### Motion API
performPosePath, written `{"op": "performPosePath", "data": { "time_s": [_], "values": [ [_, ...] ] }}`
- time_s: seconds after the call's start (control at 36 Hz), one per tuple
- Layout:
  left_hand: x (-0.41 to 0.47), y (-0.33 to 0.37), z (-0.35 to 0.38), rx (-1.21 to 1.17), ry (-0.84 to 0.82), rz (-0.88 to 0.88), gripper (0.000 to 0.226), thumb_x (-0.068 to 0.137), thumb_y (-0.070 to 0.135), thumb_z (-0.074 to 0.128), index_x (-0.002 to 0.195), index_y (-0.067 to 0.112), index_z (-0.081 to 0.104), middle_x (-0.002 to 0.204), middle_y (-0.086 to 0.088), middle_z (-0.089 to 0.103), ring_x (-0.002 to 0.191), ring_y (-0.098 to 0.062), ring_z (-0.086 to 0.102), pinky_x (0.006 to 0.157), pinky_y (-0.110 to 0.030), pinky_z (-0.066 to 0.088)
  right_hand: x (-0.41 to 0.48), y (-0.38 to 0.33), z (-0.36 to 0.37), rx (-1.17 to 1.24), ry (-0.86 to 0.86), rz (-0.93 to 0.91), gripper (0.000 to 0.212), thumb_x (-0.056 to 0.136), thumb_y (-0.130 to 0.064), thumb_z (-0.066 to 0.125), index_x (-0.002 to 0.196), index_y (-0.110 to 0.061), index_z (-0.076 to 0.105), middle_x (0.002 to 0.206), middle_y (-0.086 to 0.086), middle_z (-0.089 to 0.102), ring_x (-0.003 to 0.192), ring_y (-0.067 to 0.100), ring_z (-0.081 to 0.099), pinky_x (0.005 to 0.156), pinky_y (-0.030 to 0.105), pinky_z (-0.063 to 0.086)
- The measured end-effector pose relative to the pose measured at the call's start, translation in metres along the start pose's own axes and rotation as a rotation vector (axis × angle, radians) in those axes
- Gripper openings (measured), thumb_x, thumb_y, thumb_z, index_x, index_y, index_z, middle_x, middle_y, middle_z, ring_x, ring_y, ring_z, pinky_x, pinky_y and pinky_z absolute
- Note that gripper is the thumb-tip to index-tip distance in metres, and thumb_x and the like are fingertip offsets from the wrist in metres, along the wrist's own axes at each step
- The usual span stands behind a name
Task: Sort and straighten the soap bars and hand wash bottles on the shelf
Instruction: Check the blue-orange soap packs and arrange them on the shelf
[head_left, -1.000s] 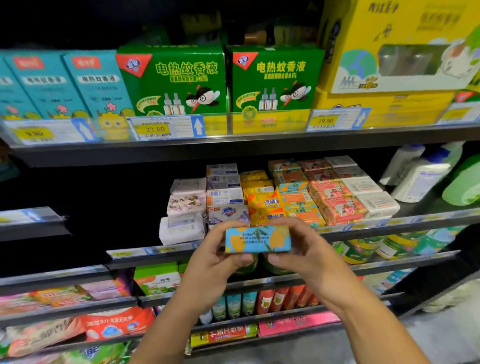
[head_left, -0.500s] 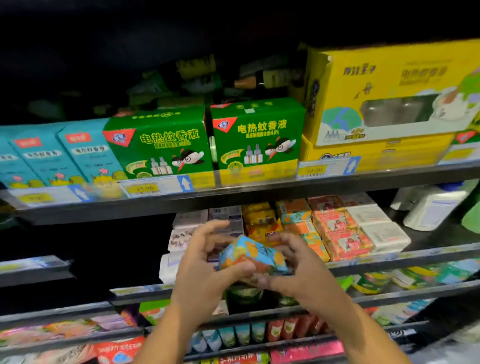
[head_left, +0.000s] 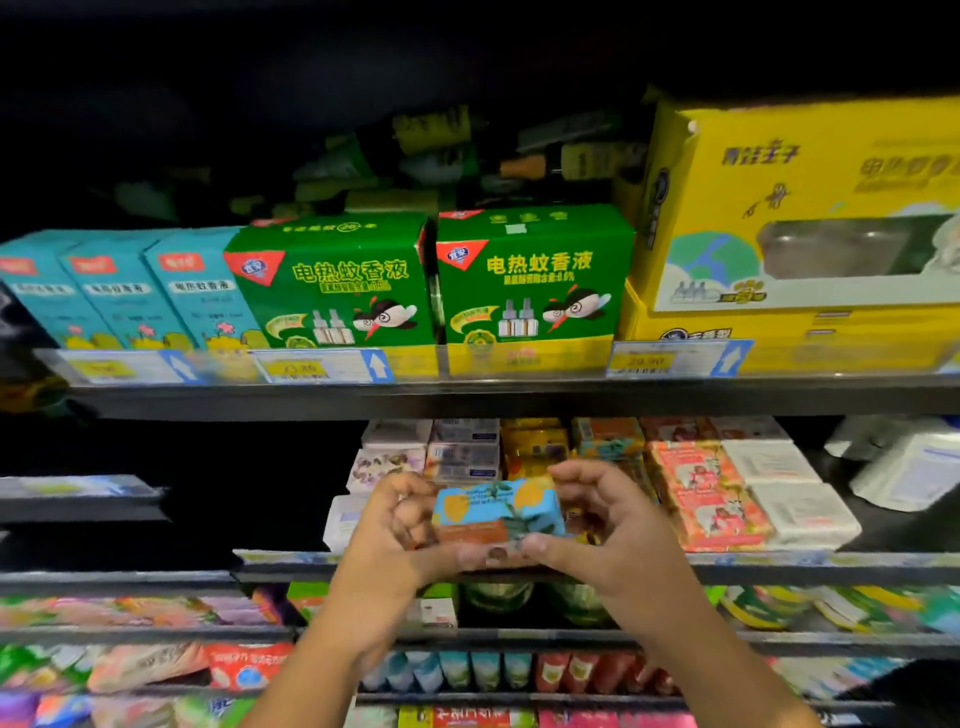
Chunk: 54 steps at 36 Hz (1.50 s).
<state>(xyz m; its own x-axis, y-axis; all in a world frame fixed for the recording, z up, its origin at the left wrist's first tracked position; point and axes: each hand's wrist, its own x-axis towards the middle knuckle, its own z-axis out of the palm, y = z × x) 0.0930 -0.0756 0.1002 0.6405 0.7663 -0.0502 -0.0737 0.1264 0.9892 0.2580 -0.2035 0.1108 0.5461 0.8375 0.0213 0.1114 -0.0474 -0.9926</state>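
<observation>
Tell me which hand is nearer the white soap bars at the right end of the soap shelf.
Right. The right hand holds the blue soap bar just left of the pink bars, which sit between it and the white bars. The left hand grips the blue bar's far side, farther left.

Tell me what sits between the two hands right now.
In the head view, a blue soap bar with orange patches sits between the left hand and right hand, gripped by both.

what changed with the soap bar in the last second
Both hands, left and right, turned the blue soap bar over, tilting it midway, then levelled it and carried it toward the soap rows. The view tilted up. Both hands kept their grip; the shelved soaps stayed put.
</observation>
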Motion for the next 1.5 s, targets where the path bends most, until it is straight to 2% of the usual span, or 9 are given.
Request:
{"op": "performPosePath", "data": {
  "time_s": [0.28, 0.39, 0.58, 0.72, 0.89, 1.03, 1.25, 1.36, 1.5],
  "values": [
    [0.004, -0.004, -0.002, 0.067, 0.056, -0.365, 0.037, 0.089, 0.031, 0.069, 0.111, 0.008, 0.052, 0.092, -0.027, 0.073, 0.047, -0.024, 0.062, 0.028, -0.018, 0.032, 0.013, 0.01, 0.009, 0.117, -0.199, 0.494, 0.033, 0.094, -0.04, 0.065, 0.113, -0.013, 0.065, 0.071, 0.003, 0.074, 0.055, 0.019, 0.064, 0.047, 0.025, 0.042],
    [0.002, -0.009, -0.011, 0.177, 0.051, -0.362, 0.032, 0.094, 0.036, 0.065, 0.114, 0.014, 0.052, 0.094, -0.017, 0.075, 0.048, -0.023, 0.062, 0.03, -0.019, 0.031, 0.021, 0.021, 0.015, 0.137, -0.241, 0.524, 0.026, 0.096, -0.039, 0.064, 0.116, -0.021, 0.061, 0.101, 0.011, 0.073, 0.05, 0.018, 0.059, 0.043, 0.025, 0.04],
    [-0.005, -0.001, -0.024, 0.174, 0.041, -0.161, 0.034, 0.095, 0.028, 0.062, 0.122, 0.049, 0.061, 0.123, 0.007, 0.065, 0.098, -0.029, 0.072, 0.061, -0.035, 0.059, 0.029, 0.017, 0.038, 0.338, -0.2, 0.502, 0.024, 0.096, -0.045, 0.058, 0.115, -0.032, 0.064, 0.109, 0.009, 0.073, 0.084, 0.031, 0.075, 0.069, 0.039, 0.06],
    [0.0, 0.001, -0.042, 0.182, 0.0, -0.037, 0.03, 0.091, 0.018, 0.073, 0.111, 0.038, 0.064, 0.118, 0.007, 0.065, 0.105, -0.025, 0.07, 0.089, -0.04, 0.058, 0.039, 0.002, 0.066, 0.51, -0.107, 0.481, 0.028, 0.094, -0.035, 0.064, 0.115, -0.016, 0.061, 0.112, 0.01, 0.071, 0.09, 0.026, 0.076, 0.079, 0.046, 0.061],
    [0.019, -0.002, -0.082, 0.518, 0.0, 0.103, 0.04, 0.061, 0.054, 0.078, 0.075, 0.033, 0.049, 0.09, 0.011, 0.063, 0.083, -0.008, 0.059, 0.072, -0.024, 0.048, 0.048, 0.003, 0.105, 0.148, -0.149, 0.266, 0.025, 0.081, -0.02, 0.081, 0.098, -0.028, 0.064, 0.106, 0.001, 0.072, 0.096, 0.015, 0.071, 0.086, 0.04, 0.06],
    [0.026, 0.004, -0.132, 0.764, -0.131, 0.053, 0.062, 0.063, 0.045, 0.092, 0.108, 0.045, 0.049, 0.108, 0.012, 0.066, 0.097, 0.0, 0.064, 0.075, -0.013, 0.047, 0.054, 0.013, 0.14, 0.095, -0.255, 0.137, 0.043, 0.06, -0.039, 0.082, 0.098, -0.048, 0.063, 0.112, 0.0, 0.072, 0.105, 0.017, 0.069, 0.094, 0.046, 0.057],
    [0.034, -0.026, -0.208, 0.988, 0.017, 0.06, 0.07, 0.071, 0.037, 0.089, 0.129, 0.026, 0.052, 0.116, 0.01, 0.049, 0.115, -0.012, 0.049, 0.102, -0.027, 0.039, 0.09, 0.036, 0.186, -0.372, -0.117, 0.004, 0.011, 0.099, -0.036, 0.06, 0.101, -0.044, 0.068, 0.117, -0.01, 0.062, 0.109, 0.012, 0.062, 0.087, 0.024, 0.048],
    [0.049, -0.052, -0.24, 1.025, 0.034, 0.089, 0.081, 0.072, 0.054, 0.075, 0.14, 0.016, 0.052, 0.131, 0.0, 0.049, 0.126, -0.026, 0.047, 0.108, -0.036, 0.039, 0.102, 0.061, 0.198, -0.995, -0.221, -0.153, 0.055, 0.093, -0.068, 0.041, 0.144, -0.045, 0.046, 0.148, -0.013, 0.039, 0.138, 0.018, 0.035, 0.112, 0.028, 0.031],
    [0.067, -0.055, -0.24, 1.096, 0.035, 0.013, 0.069, 0.095, 0.037, 0.065, 0.154, 0.027, 0.031, 0.156, -0.002, 0.029, 0.145, -0.023, 0.019, 0.111, -0.028, 0.026, 0.104, 0.076, 0.217, -1.17, -0.271, -0.205, 0.093, 0.08, -0.085, -0.007, 0.152, -0.043, 0.032, 0.163, -0.013, 0.023, 0.153, 0.022, 0.014, 0.121, 0.036, -0.004]
  ]
}}
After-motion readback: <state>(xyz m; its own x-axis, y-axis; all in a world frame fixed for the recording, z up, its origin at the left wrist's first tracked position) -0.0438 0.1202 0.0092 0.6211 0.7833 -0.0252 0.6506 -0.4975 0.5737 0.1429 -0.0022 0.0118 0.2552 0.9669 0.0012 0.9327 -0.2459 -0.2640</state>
